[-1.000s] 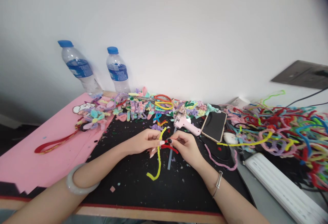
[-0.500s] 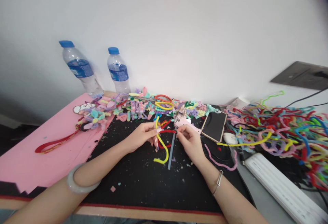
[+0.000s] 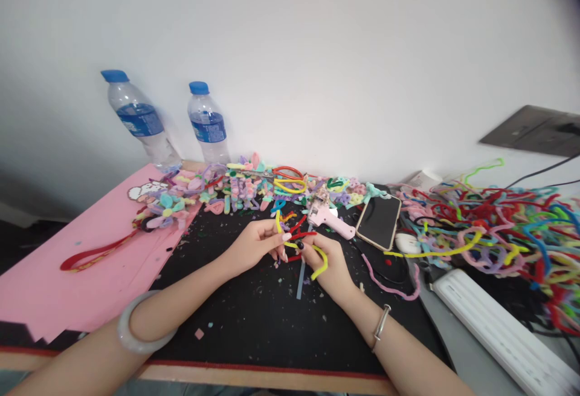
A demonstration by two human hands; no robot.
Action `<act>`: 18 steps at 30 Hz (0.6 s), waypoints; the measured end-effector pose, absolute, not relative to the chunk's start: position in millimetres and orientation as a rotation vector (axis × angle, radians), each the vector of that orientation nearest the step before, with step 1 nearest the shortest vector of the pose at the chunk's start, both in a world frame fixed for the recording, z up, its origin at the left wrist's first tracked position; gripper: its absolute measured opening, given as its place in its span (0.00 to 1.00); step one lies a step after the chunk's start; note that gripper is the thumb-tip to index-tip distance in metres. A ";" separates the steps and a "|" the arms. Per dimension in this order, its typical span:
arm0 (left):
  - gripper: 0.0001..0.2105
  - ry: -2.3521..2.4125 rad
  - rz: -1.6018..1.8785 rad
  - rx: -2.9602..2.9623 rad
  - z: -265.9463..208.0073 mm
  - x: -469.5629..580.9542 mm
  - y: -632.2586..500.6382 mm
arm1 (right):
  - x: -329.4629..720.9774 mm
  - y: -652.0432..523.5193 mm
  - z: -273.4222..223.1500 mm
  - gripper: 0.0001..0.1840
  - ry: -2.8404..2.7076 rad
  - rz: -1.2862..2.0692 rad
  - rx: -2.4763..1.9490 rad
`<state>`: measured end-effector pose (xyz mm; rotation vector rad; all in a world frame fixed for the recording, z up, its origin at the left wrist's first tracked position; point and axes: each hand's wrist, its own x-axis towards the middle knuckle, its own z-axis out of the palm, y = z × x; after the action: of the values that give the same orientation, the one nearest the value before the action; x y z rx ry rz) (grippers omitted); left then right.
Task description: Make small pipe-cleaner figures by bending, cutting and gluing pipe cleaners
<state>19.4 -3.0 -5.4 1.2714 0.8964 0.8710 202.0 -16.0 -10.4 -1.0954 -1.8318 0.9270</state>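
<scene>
My left hand (image 3: 263, 240) pinches red and yellow pipe cleaners above the black mat (image 3: 235, 323). My right hand (image 3: 324, 261) is closed on the yellow pipe cleaner (image 3: 323, 263), whose curved end sticks out over the fingers. A red pipe cleaner (image 3: 304, 234) runs between the two hands. Below the fingers a translucent glue stick (image 3: 301, 281) points down from the pink glue gun (image 3: 333, 220), which lies just beyond my right hand. Where the strands cross is partly hidden by the fingertips.
Scissors (image 3: 290, 185) rest on a row of pastel pipe-cleaner pieces (image 3: 244, 193) along the wall. A phone (image 3: 379, 222), a mouse (image 3: 408, 243), a power strip (image 3: 498, 329) and a pipe-cleaner heap (image 3: 489, 227) are at right. Pink sheets (image 3: 104, 233) and two bottles (image 3: 207, 124) are at left.
My right hand has let go of the red strand and taken the yellow one, swinging its loose end to the right. My left hand keeps its pinch.
</scene>
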 end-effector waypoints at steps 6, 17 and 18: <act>0.10 0.900 0.781 1.362 -5.8 17.5 -2.1 | 202.7 -14.8 -12.4 0.15 -1.626 1.083 -1.170; 0.11 0.920 0.663 1.468 -2.6 16.0 -4.5 | 199.3 -10.9 -10.0 0.11 -1.292 1.446 -1.017; 0.11 0.924 0.660 1.475 -2.4 15.9 -4.7 | 199.1 -10.6 -9.8 0.12 -1.272 1.454 -1.000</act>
<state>15.9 -4.7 -2.4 1.4748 0.9238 0.6605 199.1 -10.6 -9.8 -0.9997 -1.2717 1.4542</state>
